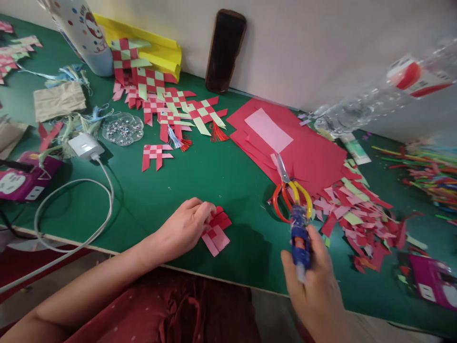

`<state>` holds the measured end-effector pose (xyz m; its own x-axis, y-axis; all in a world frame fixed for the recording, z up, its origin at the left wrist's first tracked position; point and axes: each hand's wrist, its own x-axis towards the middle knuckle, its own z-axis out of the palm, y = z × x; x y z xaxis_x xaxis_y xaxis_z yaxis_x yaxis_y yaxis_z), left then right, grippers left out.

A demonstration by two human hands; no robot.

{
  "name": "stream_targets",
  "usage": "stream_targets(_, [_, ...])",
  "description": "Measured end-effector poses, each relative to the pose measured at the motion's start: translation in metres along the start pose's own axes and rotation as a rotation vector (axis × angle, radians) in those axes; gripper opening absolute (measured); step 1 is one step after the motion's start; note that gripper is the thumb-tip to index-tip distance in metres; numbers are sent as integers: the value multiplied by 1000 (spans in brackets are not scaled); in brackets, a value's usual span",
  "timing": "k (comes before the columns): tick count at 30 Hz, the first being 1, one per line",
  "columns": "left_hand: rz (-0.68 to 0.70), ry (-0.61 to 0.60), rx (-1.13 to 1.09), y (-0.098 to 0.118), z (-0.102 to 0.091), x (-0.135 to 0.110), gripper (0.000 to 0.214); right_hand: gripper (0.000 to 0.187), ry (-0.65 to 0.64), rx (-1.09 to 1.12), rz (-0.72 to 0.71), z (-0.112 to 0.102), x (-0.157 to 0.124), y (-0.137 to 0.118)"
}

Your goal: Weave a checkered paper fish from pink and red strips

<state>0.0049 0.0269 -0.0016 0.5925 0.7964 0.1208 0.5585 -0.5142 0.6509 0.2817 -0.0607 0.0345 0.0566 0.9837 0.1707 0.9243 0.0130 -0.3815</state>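
Red and pink paper strips are forming a small woven piece (220,220) that is lying flat on the green desk (200,174), close to its near edge and between the two hands. The left hand (191,221) is curling its fingers in narrowly and pressing or pinching at the left side of this piece; its fingertips are partly hiding from view, so I cannot tell exactly how they are gripping. The right hand (317,290) is holding a blue glue gun (299,233) between thumb and fingers, well apart from the woven piece.

Just beyond the glue gun, scissors (282,167) with orange and yellow handles are lying with their blades pointing away, over the edge of a pile of red paper (316,147). A pink paper rectangle (268,129) is resting on that pile. To the right, cut paper scraps (371,216) are heaping up beside it.

Farther back on the left, woven paper fish (203,113) are overlapping in a cluster, some showing tassels (218,133), and one small fish (156,157) is sitting apart, nearer the left hand. Beside them, a clear dish (122,129) is holding little eyes. A phone (226,52) is leaning upright against the wall (293,52).
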Motion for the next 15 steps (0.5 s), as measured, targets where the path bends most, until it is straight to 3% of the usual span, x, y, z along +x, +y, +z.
stream_targets(4, [-5,10,29,0,2,0,17,62,-17,-295,-30,9,-5,23])
stream_targets(8, [8,14,33,-2,2,0,14,65,-37,-293,-68,9,-13,34])
stream_targets(11, [30,1,8,-3,2,0,14,54,-6,-284,-105,-4,-10,20])
stream_targets(14, [35,6,-1,-3,0,0,12,33,182,-198,-94,-9,6,-14])
stream_targets(15, [36,10,3,-3,0,0,12,29,183,-146,-138,-4,13,-27])
